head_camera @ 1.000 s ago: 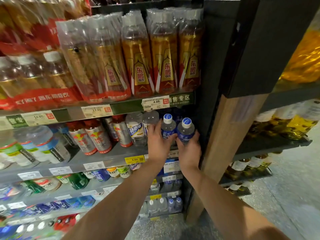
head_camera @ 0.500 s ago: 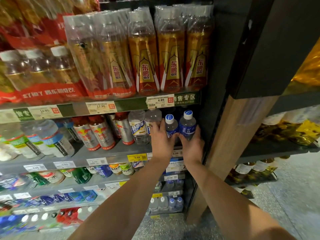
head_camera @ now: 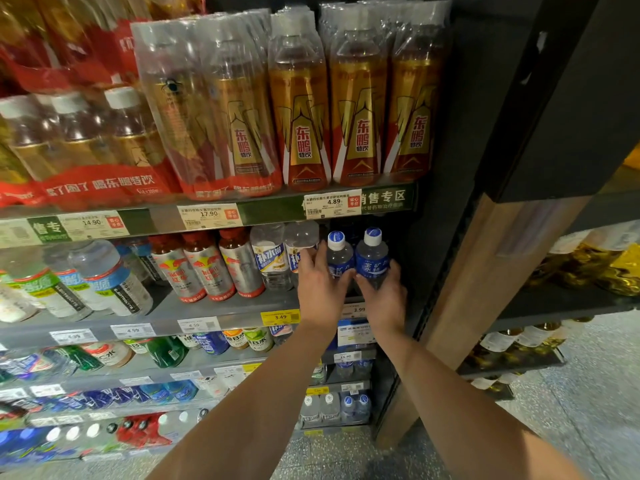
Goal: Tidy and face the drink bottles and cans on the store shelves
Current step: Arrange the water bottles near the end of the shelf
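Two small blue-labelled bottles with white-and-blue caps stand side by side at the right end of the middle shelf (head_camera: pixel 207 313). My left hand (head_camera: pixel 320 289) grips the left bottle (head_camera: pixel 338 258) round its lower body. My right hand (head_camera: pixel 382 297) grips the right bottle (head_camera: pixel 372 259) the same way. Both bottles are upright with their blue labels facing out. Their bases are hidden behind my hands.
Clear bottles with blue-yellow labels (head_camera: pixel 272 261) and red-capped silver bottles (head_camera: pixel 204 268) stand just left of my hands. Shrink-wrapped amber drink packs (head_camera: pixel 304 109) fill the shelf above. A dark upright panel (head_camera: pixel 446 202) and a wooden post (head_camera: pixel 485 289) close the right side. Lower shelves hold more bottles.
Both hands stay on the two blue bottles, which have turned slightly so their labels face out more. The view has shifted a little.
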`<state>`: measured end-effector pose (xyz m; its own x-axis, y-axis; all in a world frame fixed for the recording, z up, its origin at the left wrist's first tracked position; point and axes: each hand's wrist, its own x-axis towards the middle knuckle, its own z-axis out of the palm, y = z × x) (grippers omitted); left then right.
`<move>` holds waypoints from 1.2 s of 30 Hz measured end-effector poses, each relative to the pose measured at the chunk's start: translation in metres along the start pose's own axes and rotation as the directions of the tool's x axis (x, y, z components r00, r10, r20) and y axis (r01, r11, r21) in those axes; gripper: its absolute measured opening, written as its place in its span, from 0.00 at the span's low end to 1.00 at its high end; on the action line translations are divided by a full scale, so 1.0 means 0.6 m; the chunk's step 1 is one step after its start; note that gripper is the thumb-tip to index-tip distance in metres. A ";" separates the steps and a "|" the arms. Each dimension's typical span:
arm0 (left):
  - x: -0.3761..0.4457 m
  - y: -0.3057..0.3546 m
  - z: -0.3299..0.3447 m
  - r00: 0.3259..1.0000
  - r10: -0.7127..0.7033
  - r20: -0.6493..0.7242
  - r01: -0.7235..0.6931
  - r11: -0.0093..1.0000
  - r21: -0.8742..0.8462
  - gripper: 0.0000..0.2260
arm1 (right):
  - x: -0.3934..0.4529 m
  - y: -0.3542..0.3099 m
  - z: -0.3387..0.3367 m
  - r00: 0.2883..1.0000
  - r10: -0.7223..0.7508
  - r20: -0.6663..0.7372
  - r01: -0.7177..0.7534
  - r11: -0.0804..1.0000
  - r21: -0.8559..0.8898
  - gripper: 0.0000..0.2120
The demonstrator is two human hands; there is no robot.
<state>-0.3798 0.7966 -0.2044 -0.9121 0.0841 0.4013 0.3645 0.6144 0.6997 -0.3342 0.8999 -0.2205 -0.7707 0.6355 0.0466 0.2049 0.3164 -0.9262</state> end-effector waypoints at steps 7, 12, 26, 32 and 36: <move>-0.035 -0.003 0.009 0.968 -0.250 -0.020 0.233 0.927 -0.293 0.25 | -0.012 0.001 0.006 0.994 -0.039 -0.099 0.036 0.999 -0.028 0.36; -0.025 0.000 0.017 0.942 -0.335 0.018 0.325 0.899 -0.294 0.15 | -0.005 0.003 0.009 0.995 -0.019 -0.101 0.019 1.000 0.003 0.31; -0.003 -0.006 0.024 0.933 -0.358 -0.032 0.336 0.901 -0.274 0.06 | 0.016 0.002 0.019 0.988 -0.079 -0.135 0.074 0.996 -0.042 0.33; -0.020 -0.023 -0.001 0.941 -0.338 -0.022 0.321 0.910 -0.264 0.05 | -0.008 -0.002 0.015 0.962 -0.186 -0.200 0.182 0.983 -0.035 0.28; -0.036 -0.028 -0.024 0.950 -0.311 -0.020 0.294 0.915 -0.276 0.06 | -0.028 -0.015 0.020 0.946 -0.241 -0.218 0.243 0.970 -0.018 0.22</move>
<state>-0.3637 0.7730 -0.2160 -0.9763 -0.1269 0.1753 0.1173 0.3704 0.9214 -0.3304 0.8778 -0.2177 -0.6466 0.6786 0.3485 0.0225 0.4736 -0.8805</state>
